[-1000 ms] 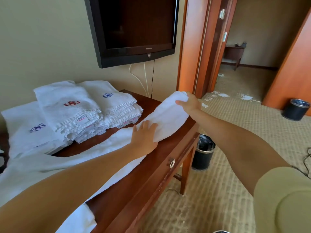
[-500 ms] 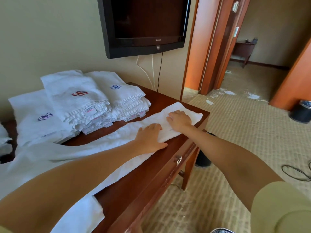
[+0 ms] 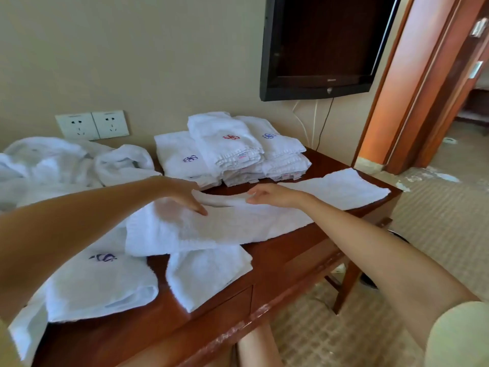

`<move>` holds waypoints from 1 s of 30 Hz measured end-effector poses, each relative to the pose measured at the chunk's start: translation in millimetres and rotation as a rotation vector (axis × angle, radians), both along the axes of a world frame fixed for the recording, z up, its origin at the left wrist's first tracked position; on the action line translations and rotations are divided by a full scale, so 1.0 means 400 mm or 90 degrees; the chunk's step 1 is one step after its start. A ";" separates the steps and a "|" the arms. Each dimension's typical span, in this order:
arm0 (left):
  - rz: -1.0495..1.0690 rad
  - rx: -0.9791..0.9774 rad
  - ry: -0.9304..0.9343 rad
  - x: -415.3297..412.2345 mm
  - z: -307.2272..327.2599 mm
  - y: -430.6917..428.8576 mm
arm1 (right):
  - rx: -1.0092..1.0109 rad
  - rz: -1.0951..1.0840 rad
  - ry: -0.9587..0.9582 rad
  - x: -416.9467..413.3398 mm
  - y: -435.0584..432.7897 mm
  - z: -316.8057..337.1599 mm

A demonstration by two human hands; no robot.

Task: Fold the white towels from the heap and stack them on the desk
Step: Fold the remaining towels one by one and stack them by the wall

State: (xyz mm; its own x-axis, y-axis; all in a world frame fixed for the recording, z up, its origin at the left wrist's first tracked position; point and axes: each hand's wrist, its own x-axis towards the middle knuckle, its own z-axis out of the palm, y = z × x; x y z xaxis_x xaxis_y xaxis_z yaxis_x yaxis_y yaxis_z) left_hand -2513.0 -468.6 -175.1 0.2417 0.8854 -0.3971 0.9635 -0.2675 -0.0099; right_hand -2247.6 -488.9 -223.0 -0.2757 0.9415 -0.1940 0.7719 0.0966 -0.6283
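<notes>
With the heap (image 3: 53,162) off to its left, the left hand (image 3: 185,196) has slid from the long towel's (image 3: 238,223) right end to its middle, straight fingers pressing, while the right hand (image 3: 267,196) has followed, loosely curled at the far edge with its grip unclear, probably readying the next fold.

Short pale-cream right sleeve (image 3: 460,337), plain, ends above elbow. Sliver of same cream left sleeve (image 3: 6,345) in lower-left corner. Left hand (image 3: 182,193), right hand (image 3: 270,196), forearms bare. Bare knee (image 3: 258,348) low centre.
</notes>
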 end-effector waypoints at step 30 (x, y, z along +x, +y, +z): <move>0.341 0.145 -0.631 -0.340 0.047 0.041 | 0.098 -0.069 0.215 -0.335 0.118 0.154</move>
